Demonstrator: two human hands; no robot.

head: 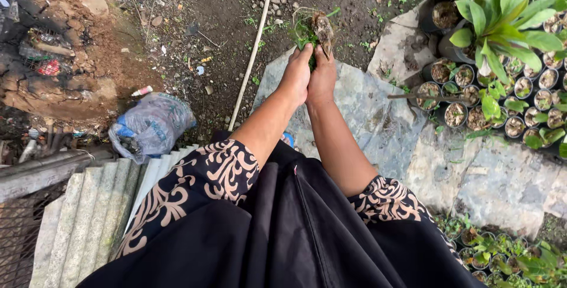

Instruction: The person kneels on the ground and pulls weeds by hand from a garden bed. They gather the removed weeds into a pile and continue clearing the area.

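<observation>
currently your left hand [295, 75] and right hand [322, 78] both grip one rooted seedling clump [314, 31] over bare soil [201, 22], with potted seedlings [466, 96] crowding your right.

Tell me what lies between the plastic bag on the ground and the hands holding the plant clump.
In the head view, a long pale pole lies on bare dirt between them.

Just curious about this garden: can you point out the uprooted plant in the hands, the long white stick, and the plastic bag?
uprooted plant [317, 30], head view, on its brown root clump.
long white stick [253, 51], head view, mid-length.
plastic bag [152, 124], head view, centre of crumpled plastic.
</observation>
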